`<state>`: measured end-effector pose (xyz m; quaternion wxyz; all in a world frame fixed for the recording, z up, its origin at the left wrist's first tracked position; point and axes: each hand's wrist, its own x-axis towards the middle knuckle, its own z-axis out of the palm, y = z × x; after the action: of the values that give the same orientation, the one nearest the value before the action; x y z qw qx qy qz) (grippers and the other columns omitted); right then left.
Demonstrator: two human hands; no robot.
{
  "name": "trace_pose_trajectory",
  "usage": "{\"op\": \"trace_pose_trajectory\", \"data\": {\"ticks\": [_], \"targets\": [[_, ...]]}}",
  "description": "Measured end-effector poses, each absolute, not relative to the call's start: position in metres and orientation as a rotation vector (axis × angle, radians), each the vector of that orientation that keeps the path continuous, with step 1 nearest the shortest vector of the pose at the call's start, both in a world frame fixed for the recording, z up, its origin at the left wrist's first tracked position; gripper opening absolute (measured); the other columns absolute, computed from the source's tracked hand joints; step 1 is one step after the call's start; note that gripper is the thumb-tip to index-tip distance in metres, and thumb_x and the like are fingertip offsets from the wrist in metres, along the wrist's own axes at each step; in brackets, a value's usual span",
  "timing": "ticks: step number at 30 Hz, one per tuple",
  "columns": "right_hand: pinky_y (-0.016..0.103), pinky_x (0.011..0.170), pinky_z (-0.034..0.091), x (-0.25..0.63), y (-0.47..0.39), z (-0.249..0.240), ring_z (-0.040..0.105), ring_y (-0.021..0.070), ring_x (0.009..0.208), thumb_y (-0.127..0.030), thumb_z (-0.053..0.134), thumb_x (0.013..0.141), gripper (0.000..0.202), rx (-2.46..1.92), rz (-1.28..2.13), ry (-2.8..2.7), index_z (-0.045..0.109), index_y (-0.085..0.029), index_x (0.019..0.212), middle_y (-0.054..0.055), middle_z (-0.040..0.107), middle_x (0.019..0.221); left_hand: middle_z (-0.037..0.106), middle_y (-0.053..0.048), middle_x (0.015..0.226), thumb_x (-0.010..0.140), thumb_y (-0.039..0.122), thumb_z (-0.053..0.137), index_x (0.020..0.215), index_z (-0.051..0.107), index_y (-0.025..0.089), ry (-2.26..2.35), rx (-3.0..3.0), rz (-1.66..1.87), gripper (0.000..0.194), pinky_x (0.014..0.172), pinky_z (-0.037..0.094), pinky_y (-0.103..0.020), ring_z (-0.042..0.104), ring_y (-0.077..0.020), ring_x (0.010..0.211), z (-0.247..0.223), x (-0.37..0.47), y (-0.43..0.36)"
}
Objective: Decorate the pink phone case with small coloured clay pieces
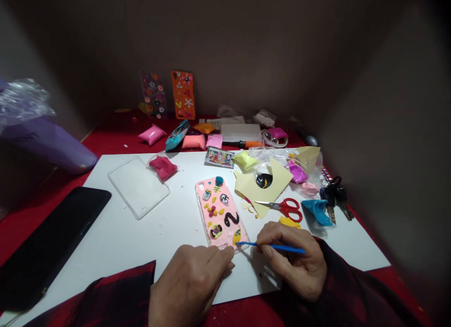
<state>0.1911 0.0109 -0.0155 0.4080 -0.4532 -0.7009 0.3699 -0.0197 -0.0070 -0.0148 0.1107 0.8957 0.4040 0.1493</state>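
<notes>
A pink phone case [219, 206] with small clay shapes lies on the white board [183, 261]. My left hand [193, 277] is at its lower edge, fingers pressed together with the fingertips against the case; whether they pinch anything is hidden. My right hand [294, 259] holds a thin blue tool [287, 248] like a pen. The tool's tip touches or nearly touches a yellow clay piece [237, 236] with blue-green marks at the case's lower right corner. A black curved clay strip [231, 219] sits just above that piece.
Red-handled scissors [291, 209], yellow paper [278, 176], a blue packet [318, 212] and keys [331, 202] lie right. A clear case [138, 187] and black tablet-like object [52, 245] are left. Clay packets [193, 142] and an orange case [183, 96] stand behind.
</notes>
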Motion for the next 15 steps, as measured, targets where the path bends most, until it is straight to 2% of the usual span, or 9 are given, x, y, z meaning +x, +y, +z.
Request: {"op": "trace_pose_trajectory", "data": {"ticks": [10,15], "targets": [[0.028,0.049,0.039,0.1961,0.0102,-0.0156,0.056,0.0155,0.053,-0.019,0.051,0.083,0.012,-1.093,0.930,-1.750,0.061,-0.019,0.075,0.002,0.060,0.061,0.063,0.002,0.070,0.091,0.015,0.042,0.094,0.053,0.020,1.155,2.617,0.518,0.012,0.047,0.037,-0.031,0.058,-0.0183,0.055,-0.0122,-0.0195,-0.0044],[0.027,0.051,0.043,0.1977,0.0145,-0.0103,0.058,0.0151,0.058,-0.015,0.051,0.085,0.011,-1.126,0.783,-1.758,0.059,-0.020,0.080,0.002,0.060,0.067,0.062,0.002,0.065,0.089,0.014,0.039,0.085,0.055,0.022,1.257,2.623,0.647,0.019,0.048,0.038,-0.031,0.058,-0.0190,0.053,-0.0144,-0.0200,-0.0055]]}}
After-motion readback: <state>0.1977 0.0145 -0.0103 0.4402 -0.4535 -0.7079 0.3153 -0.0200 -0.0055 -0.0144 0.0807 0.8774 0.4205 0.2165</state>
